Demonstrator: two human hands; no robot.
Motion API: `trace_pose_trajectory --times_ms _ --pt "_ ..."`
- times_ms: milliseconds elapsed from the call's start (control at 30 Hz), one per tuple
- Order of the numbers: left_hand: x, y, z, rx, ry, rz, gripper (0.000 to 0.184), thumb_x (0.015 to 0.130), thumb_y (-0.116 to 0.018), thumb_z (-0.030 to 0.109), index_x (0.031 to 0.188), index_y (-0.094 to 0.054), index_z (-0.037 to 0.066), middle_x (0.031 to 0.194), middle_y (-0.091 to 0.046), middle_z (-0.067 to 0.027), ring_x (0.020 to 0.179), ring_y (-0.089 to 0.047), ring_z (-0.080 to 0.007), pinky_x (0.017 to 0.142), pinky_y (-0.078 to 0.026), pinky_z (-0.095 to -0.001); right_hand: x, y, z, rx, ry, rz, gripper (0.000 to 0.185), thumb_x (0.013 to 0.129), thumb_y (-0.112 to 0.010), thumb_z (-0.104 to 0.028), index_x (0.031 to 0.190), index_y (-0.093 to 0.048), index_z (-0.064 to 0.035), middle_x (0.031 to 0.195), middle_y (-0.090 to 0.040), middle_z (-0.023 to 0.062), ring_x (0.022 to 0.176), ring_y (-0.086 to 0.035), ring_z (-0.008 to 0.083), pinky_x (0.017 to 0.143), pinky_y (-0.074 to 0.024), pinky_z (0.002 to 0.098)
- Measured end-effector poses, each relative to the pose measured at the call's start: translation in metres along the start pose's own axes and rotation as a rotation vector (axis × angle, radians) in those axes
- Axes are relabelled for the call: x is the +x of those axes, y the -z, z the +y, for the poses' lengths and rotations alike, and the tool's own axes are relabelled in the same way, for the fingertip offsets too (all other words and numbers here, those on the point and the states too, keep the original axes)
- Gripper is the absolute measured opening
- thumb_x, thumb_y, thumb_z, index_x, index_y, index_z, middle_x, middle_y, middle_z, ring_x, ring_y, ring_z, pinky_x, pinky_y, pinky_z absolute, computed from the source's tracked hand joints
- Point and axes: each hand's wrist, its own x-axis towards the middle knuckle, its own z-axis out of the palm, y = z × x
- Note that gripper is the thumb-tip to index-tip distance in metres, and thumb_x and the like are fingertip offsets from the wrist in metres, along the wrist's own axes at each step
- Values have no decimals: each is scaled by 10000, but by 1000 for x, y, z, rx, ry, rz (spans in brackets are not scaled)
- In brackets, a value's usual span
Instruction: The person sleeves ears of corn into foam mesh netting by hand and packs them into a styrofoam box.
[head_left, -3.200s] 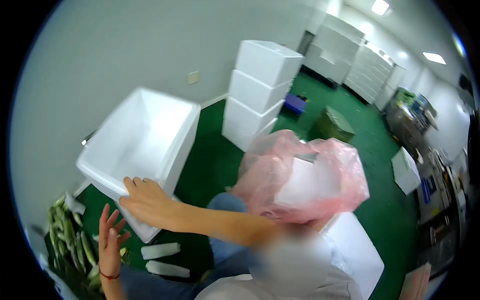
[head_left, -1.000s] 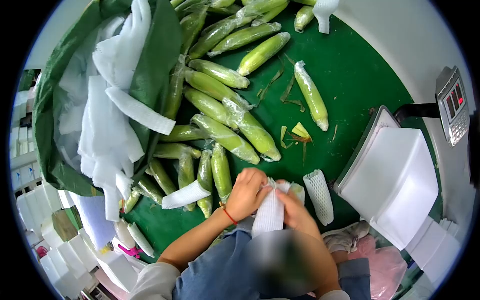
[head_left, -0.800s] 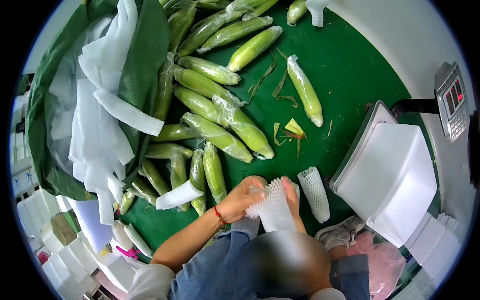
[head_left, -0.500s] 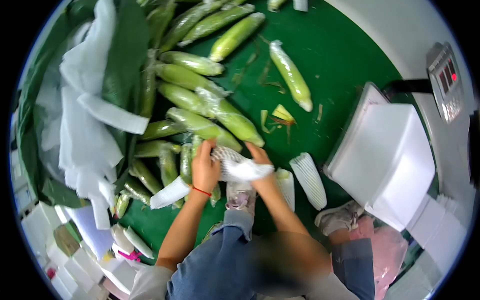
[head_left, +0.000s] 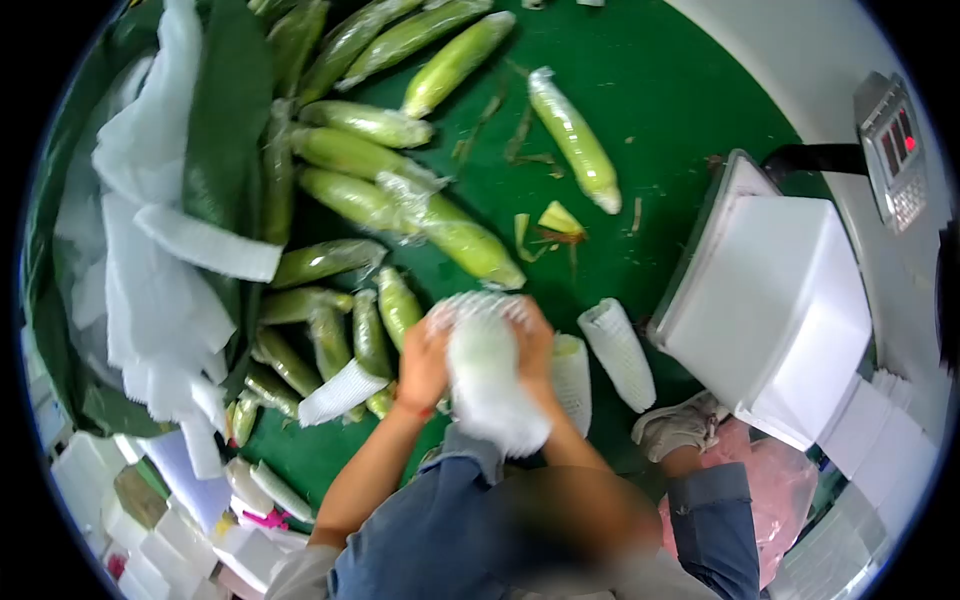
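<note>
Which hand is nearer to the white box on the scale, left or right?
Right. The right hand holds the side of the white foam sleeve that faces the white box. The left hand holds the opposite side, farther from the box.

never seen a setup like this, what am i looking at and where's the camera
There is no machine here: a person works with a bare left hand and right hand. One camera worn on the head looks down at them. On the green floor lie plastic-wrapped ears of corn, near a green sack of white foam strips. A digital scale bears a white box. Both hands hold a foam net sleeve; something pale green shows through it.
</note>
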Motion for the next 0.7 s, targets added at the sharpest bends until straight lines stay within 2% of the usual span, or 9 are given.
trace_pose_trajectory --times_ms 100,167,233,300,367,400,500,633,700 --pt "46 -4 -67 748 86 13 235 878 -521 166 961 -620 -31 946 -598 -292 868 -570 -449 740 -478 -454 24 6 74 679 -226 16 84 886 -523 -66 844 -575 -15 784 -610 48 731 -561 100 642 -464 257" --pt "42 -7 -50 645 6 -140 318 916 -503 242 1122 -581 14 1136 -553 -276 1015 -548 -416 846 -467 -423 25 12 41 589 -250 -1 72 871 -543 -84 831 -573 -32 785 -601 42 728 -574 117 652 -473 256" --pt "28 -9 -30 -95 202 -432 404 949 -506 249 1272 -501 6 1232 -559 -168 1152 -524 -279 992 -385 -337 22 33 20 376 -220 -191 106 861 -564 -118 869 -593 -17 847 -602 53 798 -591 138 720 -484 268" --pt "16 -5 17 162 -102 -428 542 903 -607 269 1354 -419 35 1305 -488 -185 1231 -450 -271 1026 -354 -353 20 44 -7 512 -269 -351 548 851 -577 -182 1341 -398 -15 1205 -505 85 1120 -494 186 974 -397 335" --pt "13 16 63 598 -420 -392 844 719 -779 355 1395 -369 60 1394 -375 -183 1312 -321 -366 1085 -276 -447 4 39 -102 1019 -684 -329 702 841 -593 -143 1445 -244 -62 1304 -457 90 1165 -482 211 997 -389 346" --pt "12 30 84 982 -548 -222 908 612 -819 388 1391 -406 169 1430 -325 -178 1312 -318 -377 1073 -282 -514 5 49 -91 879 -688 -483 722 840 -605 -137 1452 -229 -67 1321 -451 96 1181 -475 213 1003 -385 344" --pt "21 108 130 2112 -665 275 500 803 -531 139 1285 -523 275 1408 -399 -45 1272 -377 -312 1025 -323 -552 8 81 -56 356 -696 -807 748 823 -666 -131 1445 -257 -68 1335 -459 123 1206 -462 212 1007 -380 320" --pt "26 166 172 1860 -285 84 237 785 -552 85 997 -634 154 1091 -587 -59 1027 -552 -264 939 -429 -444 -20 65 -10 -618 -1 -859 723 785 -702 -346 1339 -393 0 1195 -502 216 1056 -513 372 943 -408 408" --pt "16 129 188 1106 -594 203 182 766 -623 47 939 -599 100 971 -581 -66 927 -576 -197 828 -458 -347 -15 53 -37 -783 495 -651 753 780 -700 -392 1348 -391 -7 1235 -466 230 1099 -490 348 942 -404 420"
